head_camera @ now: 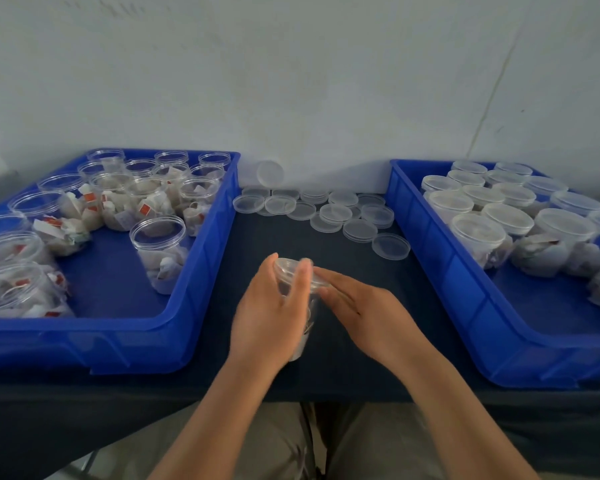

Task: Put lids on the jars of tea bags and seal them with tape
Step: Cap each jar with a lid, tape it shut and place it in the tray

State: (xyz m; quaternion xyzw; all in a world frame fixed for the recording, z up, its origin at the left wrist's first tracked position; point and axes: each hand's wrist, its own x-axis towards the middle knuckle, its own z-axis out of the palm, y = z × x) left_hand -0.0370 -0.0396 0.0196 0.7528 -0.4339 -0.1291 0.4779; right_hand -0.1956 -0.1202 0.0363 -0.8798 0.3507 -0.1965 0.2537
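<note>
A clear plastic jar of tea bags stands on the dark table at centre front. My left hand is wrapped around its side. A clear lid sits on the jar's mouth. My right hand touches the lid's right edge with its fingertips; how firmly it grips is blurred. No tape shows in this view.
A blue tray at left holds several open jars with tea bags. A blue tray at right holds several lidded jars. Several loose clear lids lie at the table's back centre, by the wall.
</note>
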